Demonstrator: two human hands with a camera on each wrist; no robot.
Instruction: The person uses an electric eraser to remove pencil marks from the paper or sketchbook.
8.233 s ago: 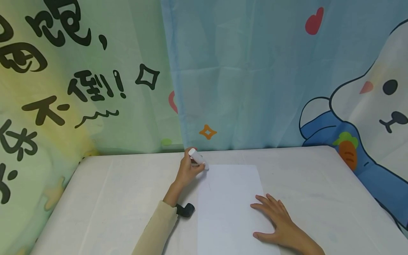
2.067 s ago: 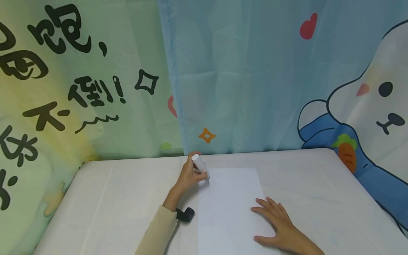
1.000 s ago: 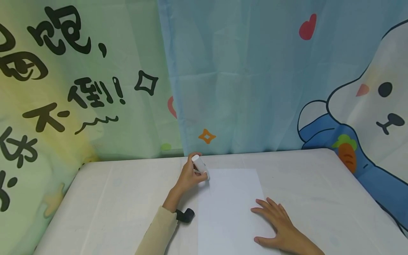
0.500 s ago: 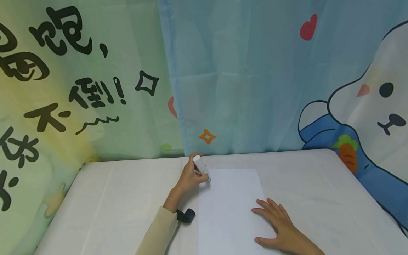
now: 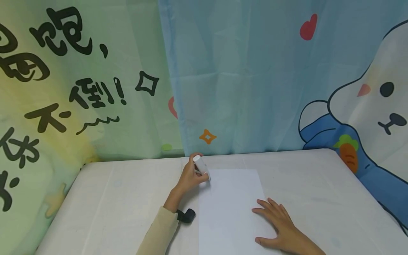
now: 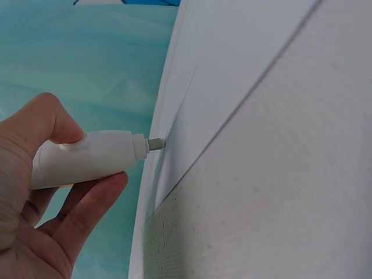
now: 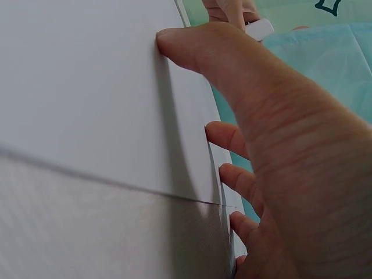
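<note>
Fingers of the left hand (image 5: 189, 177) are curled round a white pen-shaped tool (image 5: 200, 165), and from my end I see the grip has little slack, with the thumb set on a rounded spot on its barrel. Taking the visible part of the white sheet (image 5: 231, 212) as my dial, with 12 at the far side, I place the tool between 10 and 11 o'clock, at the far corner, tilted, its blunt end up. My left wrist view shows its narrow grey nib pointing to 3 o'clock, at the sheet's surface, and a thin dark line running from there toward 1 o'clock; I cannot tell whether that is a mark, a crease or a cut. At 3 o'clock on the dial lies the right hand (image 5: 275, 224), its fingers spread wide and gripping nothing, thumb and forefinger tips resting on the paper by its edge. I have a black wrist device (image 5: 186, 216) at 9 o'clock, and a beige sleeve (image 5: 159, 230) between 8 and 9. Under everything is the white-covered table (image 5: 127, 198). Behind it hangs a printed backdrop (image 5: 236, 71), with black lettering (image 5: 46, 114) at 10 o'clock, an orange star (image 5: 203, 136) at 11 and a carrot (image 5: 349, 156) at 2.
</note>
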